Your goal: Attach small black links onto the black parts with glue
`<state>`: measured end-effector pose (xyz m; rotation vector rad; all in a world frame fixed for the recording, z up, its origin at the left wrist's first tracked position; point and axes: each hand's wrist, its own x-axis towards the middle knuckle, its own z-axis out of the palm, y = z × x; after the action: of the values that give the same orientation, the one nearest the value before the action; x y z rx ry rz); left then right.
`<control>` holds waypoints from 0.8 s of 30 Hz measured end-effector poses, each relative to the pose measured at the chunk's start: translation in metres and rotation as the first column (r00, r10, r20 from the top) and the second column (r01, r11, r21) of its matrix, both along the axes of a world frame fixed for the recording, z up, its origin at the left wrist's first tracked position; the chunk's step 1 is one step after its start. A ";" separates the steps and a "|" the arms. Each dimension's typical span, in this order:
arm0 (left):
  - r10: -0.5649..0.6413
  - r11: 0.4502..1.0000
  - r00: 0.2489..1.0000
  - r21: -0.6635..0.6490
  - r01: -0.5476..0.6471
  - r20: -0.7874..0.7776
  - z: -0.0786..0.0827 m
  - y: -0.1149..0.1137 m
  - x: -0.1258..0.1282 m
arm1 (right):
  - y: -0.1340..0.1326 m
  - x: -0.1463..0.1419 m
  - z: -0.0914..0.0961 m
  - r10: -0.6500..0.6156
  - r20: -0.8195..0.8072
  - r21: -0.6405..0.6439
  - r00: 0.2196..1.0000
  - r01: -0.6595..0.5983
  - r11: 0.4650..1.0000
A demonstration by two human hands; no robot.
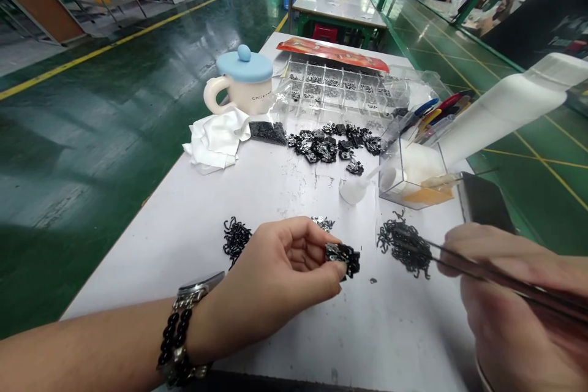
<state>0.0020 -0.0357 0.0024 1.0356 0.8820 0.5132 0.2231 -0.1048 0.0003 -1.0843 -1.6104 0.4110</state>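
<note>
The left hand (285,263), with a steel wristwatch (199,286) and a black beaded bracelet (174,337) on its wrist, is closed in a pinch, its thumb and fingertips gripping a cluster of small black-and-silver metal pieces (343,259). The right hand (514,300) is closed around long, slim metal tweezers (478,269), their tips over a loose heap of curly black wire-like pieces (404,248) at ten o'clock from that hand. A second curly black heap (236,239) lies on the white table (160,275) at nine o'clock from the pinched cluster. At twelve o'clock, a scattered mound of chunky black pieces (331,146) sits before a clear plastic compartment tray (335,92), whose cells hold small dark pieces; a flat red-orange packet (333,54) lies beyond it. At eleven o'clock stand a cream mug with a round blue lid (243,66), its small side lettering not fully readable, and a crumpled white cloth (214,141). At one o'clock, a clear square box (408,171) holds colored pens and a white plastic bottle (505,110) tilted across it.
</note>
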 end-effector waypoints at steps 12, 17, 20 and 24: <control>-0.018 0.995 0.998 0.092 0.023 -0.063 0.001 -0.002 0.001 | 0.005 -0.044 -0.009 0.069 -0.390 -0.235 0.918 -0.171 0.957; -0.022 0.982 0.996 0.185 0.038 -0.088 -0.001 -0.005 -0.002 | 0.005 -0.043 -0.011 0.071 -0.467 -0.279 0.881 -0.222 0.934; -0.020 0.969 0.995 0.243 0.042 -0.095 -0.002 -0.005 -0.003 | 0.005 -0.043 -0.013 0.077 -0.528 -0.305 0.846 -0.273 0.912; 0.027 0.950 0.998 0.313 -0.008 -0.057 -0.004 -0.005 -0.004 | 0.003 -0.043 -0.012 0.079 -0.578 -0.327 0.812 -0.319 0.890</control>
<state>-0.0020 -0.0408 -0.0013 1.3390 0.8815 0.6533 0.1804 -0.1016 -0.0115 -0.9702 -1.1344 1.1483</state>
